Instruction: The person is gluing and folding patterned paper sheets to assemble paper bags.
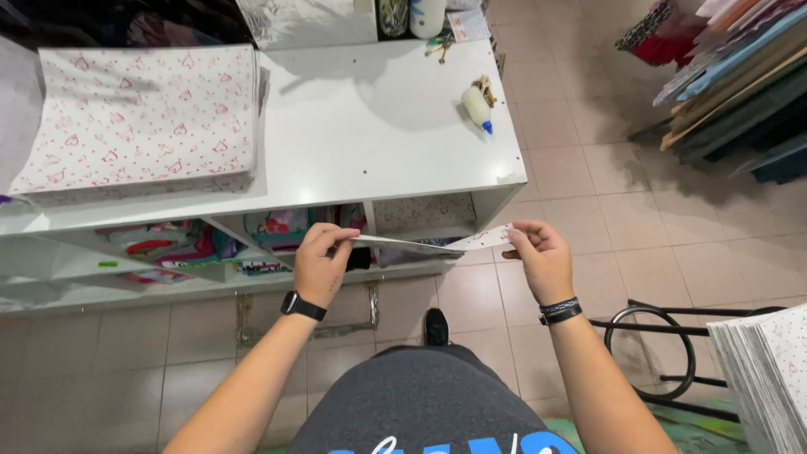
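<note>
Now, line by line:
Left hand: the left hand [324, 256] is pinched shut on one end of a folded paper sheet [437, 244], fingers curled over its edge; a black watch [303, 305] sits on the wrist.
Right hand: the right hand [542, 256] grips the other end of the same sheet between thumb and fingers; dark bands [560, 310] circle that wrist.
Paper sheet: white with small red marks, seen nearly edge-on, stretched flat between both hands in the air, in front of the bench's open shelves.
Bench: the white bench [378, 126] lies beyond the hands, well apart from the sheet.
On the bench: a stack of heart-patterned paper [139, 118] at the left, a glue bottle [477, 108] lying near the right edge.
Right side: a second paper stack [769, 370] beside a black stool [651, 340].
</note>
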